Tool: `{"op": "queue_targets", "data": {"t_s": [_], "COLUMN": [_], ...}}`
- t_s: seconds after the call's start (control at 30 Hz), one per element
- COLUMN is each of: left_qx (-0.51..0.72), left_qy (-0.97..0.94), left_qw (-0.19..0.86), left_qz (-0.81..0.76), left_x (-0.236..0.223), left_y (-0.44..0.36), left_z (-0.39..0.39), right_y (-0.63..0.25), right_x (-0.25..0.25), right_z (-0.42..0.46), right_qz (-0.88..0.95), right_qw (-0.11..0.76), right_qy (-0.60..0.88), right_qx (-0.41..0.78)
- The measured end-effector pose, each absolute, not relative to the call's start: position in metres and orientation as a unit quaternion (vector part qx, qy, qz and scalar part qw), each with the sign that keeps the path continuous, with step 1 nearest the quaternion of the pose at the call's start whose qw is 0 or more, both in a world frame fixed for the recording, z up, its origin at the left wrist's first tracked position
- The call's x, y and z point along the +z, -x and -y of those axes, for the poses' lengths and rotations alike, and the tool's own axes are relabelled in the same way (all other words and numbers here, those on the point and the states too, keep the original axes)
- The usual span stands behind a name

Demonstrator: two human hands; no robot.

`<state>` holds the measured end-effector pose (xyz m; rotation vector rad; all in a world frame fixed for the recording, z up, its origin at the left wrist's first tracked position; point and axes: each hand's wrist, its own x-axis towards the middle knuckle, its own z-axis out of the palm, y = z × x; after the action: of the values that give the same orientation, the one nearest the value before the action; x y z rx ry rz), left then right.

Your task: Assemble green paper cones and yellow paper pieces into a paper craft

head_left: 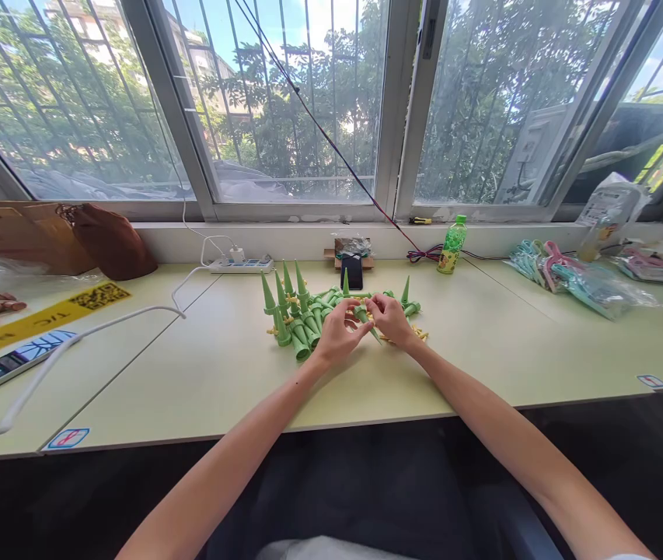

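Note:
Between my two hands is a green plastic cone (361, 313), tilted with its narrow tip pointing down to the right. My left hand (338, 336) grips its collar with curled fingers. The fingers of my right hand (392, 319) pinch the cone from the other side; any small part between them is hidden. To the left, several green cones (283, 327) stand upright or lie in a cluster, with yellow bits at their sides. Small yellow plastic pieces (418, 332) lie in a pile beneath my right hand. Another upright cone (405, 290) stands just behind it.
A phone (351, 272) leans on a small box behind the cones. A green-capped bottle (452, 245) stands to its right, and bagged plastic items (564, 272) lie farther right. On the left are a power strip (242, 265), a white cable (109, 317) and a brown pouch (114, 243).

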<state>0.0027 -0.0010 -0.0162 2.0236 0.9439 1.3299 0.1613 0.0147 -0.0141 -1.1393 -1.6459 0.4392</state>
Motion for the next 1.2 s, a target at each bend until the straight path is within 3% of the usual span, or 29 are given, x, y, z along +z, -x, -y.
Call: {"op": "queue_targets", "data": {"t_s": [0.37,0.53,0.9,1.07,1.2], "left_qx": [0.469,0.47,0.543,0.491,0.453], "left_qy": [-0.81,-0.817,-0.711,-0.666,-0.701], "left_qw": [0.134,0.121,0.268,0.436,0.432], "left_qz": [-0.324,-0.312,-0.358,-0.354,-0.341], "left_x": [-0.0206,-0.0206,-0.022,-0.0232,-0.021], "left_y": [0.0006,0.001,-0.0054,-0.0064,-0.0053], "left_z": [0.0012,0.0016,-0.0053,-0.008,-0.0047], "right_y": [-0.1587,-0.1585,-0.1576,-0.1589,-0.1589], "right_x": [-0.0145,-0.0144,-0.0145,-0.0154,-0.015], "right_z": [-0.0153,-0.0149,-0.0155,-0.0159,-0.0151], "right_qz": [0.688,0.684,0.671,0.658,0.657], "right_qw": [0.514,0.518,0.536,0.547,0.547], "right_qy": [0.476,0.474,0.468,0.463,0.463], "right_qx": [0.19,0.198,0.208,0.23,0.234]}}
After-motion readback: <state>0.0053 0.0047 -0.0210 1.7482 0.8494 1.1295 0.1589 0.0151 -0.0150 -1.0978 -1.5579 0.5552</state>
